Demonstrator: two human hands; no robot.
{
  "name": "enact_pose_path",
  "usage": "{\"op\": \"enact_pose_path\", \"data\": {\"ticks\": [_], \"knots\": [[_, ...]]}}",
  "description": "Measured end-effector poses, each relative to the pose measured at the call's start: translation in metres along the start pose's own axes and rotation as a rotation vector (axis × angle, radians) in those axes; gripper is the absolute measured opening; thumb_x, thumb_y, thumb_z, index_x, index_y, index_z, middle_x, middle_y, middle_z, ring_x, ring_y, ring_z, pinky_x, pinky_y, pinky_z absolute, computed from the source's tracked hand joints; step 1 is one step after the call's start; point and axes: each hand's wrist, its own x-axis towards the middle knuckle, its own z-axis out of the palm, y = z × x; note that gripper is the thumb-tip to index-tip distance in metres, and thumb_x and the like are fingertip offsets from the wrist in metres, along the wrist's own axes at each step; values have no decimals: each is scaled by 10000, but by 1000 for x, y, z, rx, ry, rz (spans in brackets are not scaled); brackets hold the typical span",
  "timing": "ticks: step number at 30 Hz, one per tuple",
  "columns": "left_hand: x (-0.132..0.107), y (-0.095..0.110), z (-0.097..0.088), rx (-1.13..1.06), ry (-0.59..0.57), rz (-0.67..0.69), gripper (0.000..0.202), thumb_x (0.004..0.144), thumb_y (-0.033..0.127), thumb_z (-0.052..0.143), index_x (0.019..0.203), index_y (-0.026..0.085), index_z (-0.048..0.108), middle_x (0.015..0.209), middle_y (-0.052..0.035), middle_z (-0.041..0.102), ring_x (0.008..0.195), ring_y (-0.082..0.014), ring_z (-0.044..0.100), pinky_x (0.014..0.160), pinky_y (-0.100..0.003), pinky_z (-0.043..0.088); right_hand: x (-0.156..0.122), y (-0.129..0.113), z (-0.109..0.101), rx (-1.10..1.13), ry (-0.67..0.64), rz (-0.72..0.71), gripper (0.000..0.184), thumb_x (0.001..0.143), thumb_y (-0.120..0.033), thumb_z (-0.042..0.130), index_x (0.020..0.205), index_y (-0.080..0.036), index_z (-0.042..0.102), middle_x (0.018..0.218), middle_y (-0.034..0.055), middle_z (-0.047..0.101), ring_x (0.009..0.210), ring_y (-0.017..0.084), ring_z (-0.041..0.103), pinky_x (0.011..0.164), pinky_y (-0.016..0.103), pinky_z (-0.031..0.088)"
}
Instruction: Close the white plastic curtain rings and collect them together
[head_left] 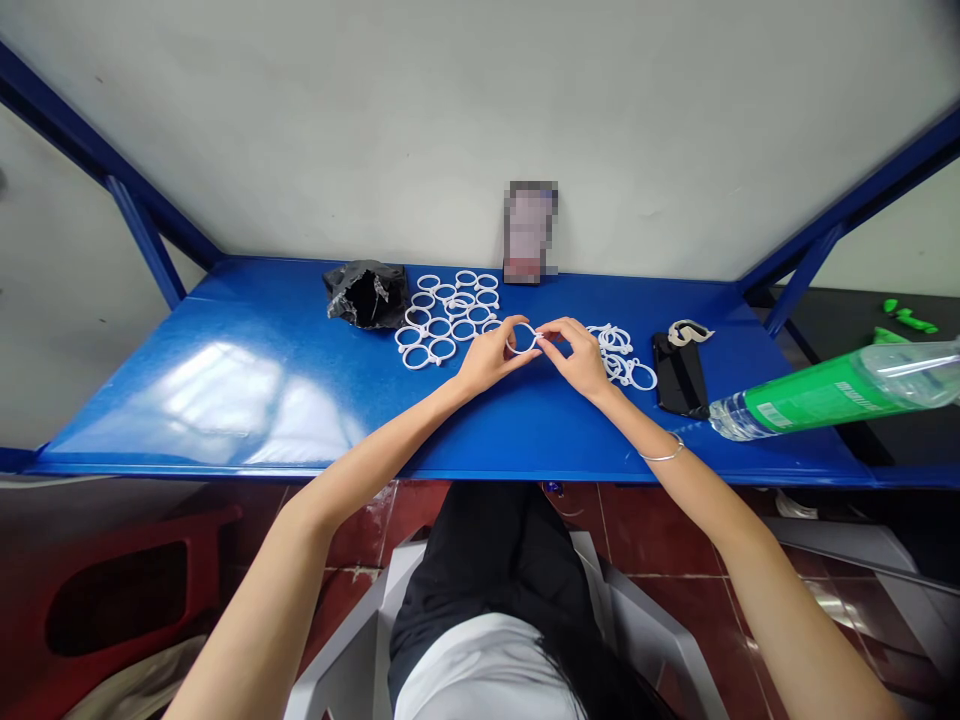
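A white plastic curtain ring (pixel 519 353) is held upright just above the blue table, between my two hands. My left hand (pixel 489 358) has its thumb and fingers closed around the ring's left side. On the opposite side, the fingertips of my right hand (pixel 577 352) pinch the small eyelet part of the ring; whether another small piece is in that pinch I cannot make out. Left of my left hand, several white rings (pixel 440 327) lie spread, many touching in pairs. Another heap of white rings (pixel 619 352) sits beside my right hand, partly hidden by it.
An open black plastic bag (pixel 367 295) stands left of the rings. A blurred phone-like object (pixel 525 235) leans against the wall. To the right are a black phone (pixel 680 378), a whitish curled strap (pixel 688 332) and a green-labelled bottle (pixel 832 392) near the edge.
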Motion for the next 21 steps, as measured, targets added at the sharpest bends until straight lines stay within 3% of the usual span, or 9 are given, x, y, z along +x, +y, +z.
{"op": "enact_pose_path", "data": {"ticks": [16, 21], "knots": [[0, 2, 0, 74, -19, -34, 488, 866, 520, 629, 1201, 179, 531, 713, 16, 598, 588, -136, 591, 556, -217, 401, 0, 0, 0, -27, 6, 6, 243, 974, -443, 505, 954, -250, 652, 854, 55, 683, 800, 226, 633, 744, 375, 528], [0, 3, -1, 75, -11, -30, 462, 865, 502, 634, 1169, 171, 529, 718, 18, 598, 586, -127, 587, 544, -207, 379, 0, 2, 0, -41, -48, 4, 262, 989, -441, 475, 982, -244, 648, 884, 54, 686, 828, 220, 645, 766, 365, 527]]}}
